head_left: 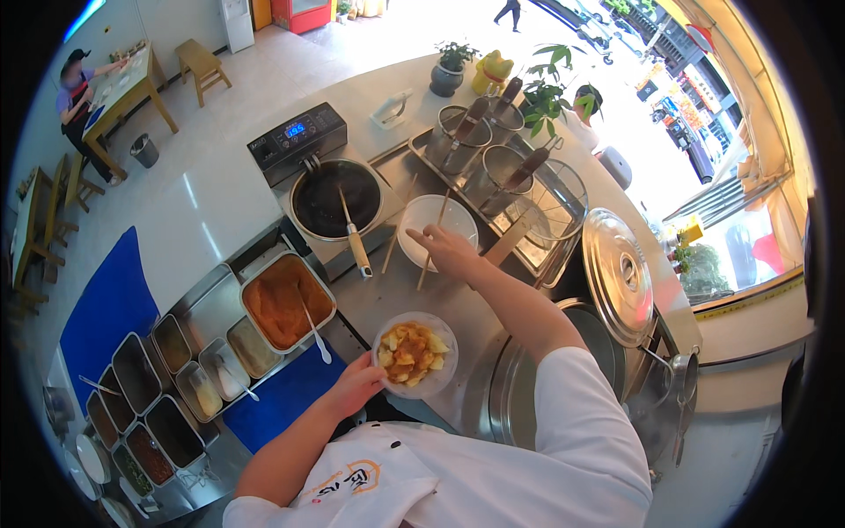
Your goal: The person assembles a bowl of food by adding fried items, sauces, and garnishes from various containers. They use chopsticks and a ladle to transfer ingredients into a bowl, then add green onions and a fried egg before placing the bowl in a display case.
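Note:
My left hand [359, 384] grips the rim of a white bowl [379, 337] close to my body. Yellow chunks that look like potato [414, 354], coated in orange-brown sauce, fill it. Over a second white bowl [453, 214] farther away, my right hand [447, 250] reaches with fingers stretched out. Beneath those fingers a wooden chopstick [440, 209] lies across that bowl; whether they touch it, I cannot tell. Another chopstick [392, 244] rests to the left of the bowl.
A round pot of dark liquid [321, 204] holds a wooden-handled utensil [358, 250]. Orange sauce [273, 304] fills a steel pan at left, beside several seasoning tubs [180, 431]. Wire strainers [466, 141] stand on a tray. A lidded pot [619, 273] is at right. A person [75, 97] stands far left.

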The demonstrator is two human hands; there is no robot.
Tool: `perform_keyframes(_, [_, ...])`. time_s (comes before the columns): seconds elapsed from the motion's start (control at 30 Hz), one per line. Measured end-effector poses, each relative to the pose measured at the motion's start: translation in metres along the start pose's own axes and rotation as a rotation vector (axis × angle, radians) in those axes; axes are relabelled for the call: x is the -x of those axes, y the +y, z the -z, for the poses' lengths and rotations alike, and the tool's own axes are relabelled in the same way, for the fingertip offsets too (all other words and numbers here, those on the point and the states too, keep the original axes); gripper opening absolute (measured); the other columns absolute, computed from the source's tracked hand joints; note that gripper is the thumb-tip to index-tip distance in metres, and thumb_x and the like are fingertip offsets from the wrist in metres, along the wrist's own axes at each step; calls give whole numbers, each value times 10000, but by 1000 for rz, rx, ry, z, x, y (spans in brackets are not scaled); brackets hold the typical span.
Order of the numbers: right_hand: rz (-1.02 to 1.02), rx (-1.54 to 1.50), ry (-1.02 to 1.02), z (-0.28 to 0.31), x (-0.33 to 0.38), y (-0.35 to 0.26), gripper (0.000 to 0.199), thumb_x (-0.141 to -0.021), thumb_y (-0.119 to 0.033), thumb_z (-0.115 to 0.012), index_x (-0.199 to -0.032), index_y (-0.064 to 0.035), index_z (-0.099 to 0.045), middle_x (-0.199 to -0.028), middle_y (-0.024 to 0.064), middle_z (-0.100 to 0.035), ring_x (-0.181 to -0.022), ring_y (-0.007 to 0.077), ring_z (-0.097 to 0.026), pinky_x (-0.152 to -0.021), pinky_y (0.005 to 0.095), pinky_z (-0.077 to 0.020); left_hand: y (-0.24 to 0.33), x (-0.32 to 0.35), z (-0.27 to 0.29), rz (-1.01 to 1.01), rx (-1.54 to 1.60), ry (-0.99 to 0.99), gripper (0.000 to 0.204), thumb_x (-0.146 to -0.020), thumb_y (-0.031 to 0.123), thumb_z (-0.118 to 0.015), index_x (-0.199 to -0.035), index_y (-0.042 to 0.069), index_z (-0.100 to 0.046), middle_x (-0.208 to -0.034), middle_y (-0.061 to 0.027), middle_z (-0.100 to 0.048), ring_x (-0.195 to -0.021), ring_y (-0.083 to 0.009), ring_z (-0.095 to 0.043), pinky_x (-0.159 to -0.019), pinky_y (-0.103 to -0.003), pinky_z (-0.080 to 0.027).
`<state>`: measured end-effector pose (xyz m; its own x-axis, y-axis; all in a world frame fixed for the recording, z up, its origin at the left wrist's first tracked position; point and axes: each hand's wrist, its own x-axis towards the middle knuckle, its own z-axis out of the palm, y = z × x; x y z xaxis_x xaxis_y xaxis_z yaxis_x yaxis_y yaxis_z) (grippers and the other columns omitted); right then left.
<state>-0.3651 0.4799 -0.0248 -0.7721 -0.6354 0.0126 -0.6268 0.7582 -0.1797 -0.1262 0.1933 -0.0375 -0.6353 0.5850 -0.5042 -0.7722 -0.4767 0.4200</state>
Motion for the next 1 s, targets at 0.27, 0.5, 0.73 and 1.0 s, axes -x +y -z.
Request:
perform_keyframes(0.27, [164,61,-6,-19,-40,1,368,-860,-153,-680,-1225,-155,-636,-1055,130,-566,-987,316,-634,-784,438,-543,-10,-45,2,-5,15,137,699,-855,1,-529,-1531,-2,-354,-1482,-142,-508,-1406,-260,-481,-1194,-388,-365])
perform_keyframes(0.5, [44,29,173,15,-17,3,166,-881,-109,-632,-1045,-117,-654,-1056,126,-620,-942,347,-661,-779,447,-552,-6,-50,17,-6,-165,248,630,-952,117,-640,-1531,47,-400,-1299,-87,-585,-1236,-198,-564,-1094,-341,-441])
perform_keyframes(0.73, [-189,-528,531,126,104,-64,115,-930,10,-658,-1036,-32,-677,-853,125,-650,-823,286,-665,-704,382,-538,-8,-45,6,-138,-530,474,308,-1001,192,-652,-1233,33,-528,-980,-61,-634,-842,-144,-657,-779,-286,-546])
perform_keyframes(1.0, [12,-588,184,88,127,-98,90,-956,-59,-672,-1044,-40,-676,-912,112,-664,-849,290,-666,-732,382,-532,9,-40,-9,-37,-480,399,158,-1032,137,-596,-1032,71,-452,-953,-71,-567,-804,-213,-715,-677,-330,-617])
